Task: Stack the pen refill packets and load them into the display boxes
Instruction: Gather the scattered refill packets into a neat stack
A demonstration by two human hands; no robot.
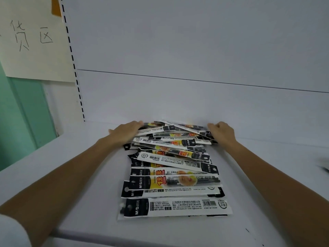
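From the head camera we see a loose pile of pen refill packets (173, 168) lying on a white shelf (85, 172), fanned out between our forearms. Our left hand (127, 131) presses flat against the far left end of the pile, and our right hand (221, 132) curls against its far right end (fingers bent, touching the packets). The hands are well apart. A handwritten paper sign (33, 38) hangs beyond the left hand.

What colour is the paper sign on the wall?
Cream paper sign, dark handwriting, orange tape at top; head view.
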